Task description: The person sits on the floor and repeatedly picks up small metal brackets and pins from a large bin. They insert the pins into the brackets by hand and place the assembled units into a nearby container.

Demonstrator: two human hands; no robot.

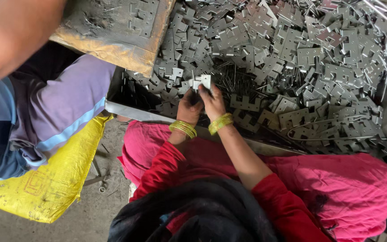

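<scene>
Soft, even daylight; faint glints on metal plates [292, 58] toward far edge. Forearm [14, 36] blurred at upper left. Shadows shallow.

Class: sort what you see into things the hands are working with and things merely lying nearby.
In use: left hand, right hand, small metal plate held between them, pile of metal plates.
Lying about: yellow sack, worn block.

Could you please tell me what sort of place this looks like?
Probably a small metalworking shop. A big pile of stamped metal hinge plates and thin pins fills the tray, and both hands, left hand and right hand, hold one plate.
</scene>
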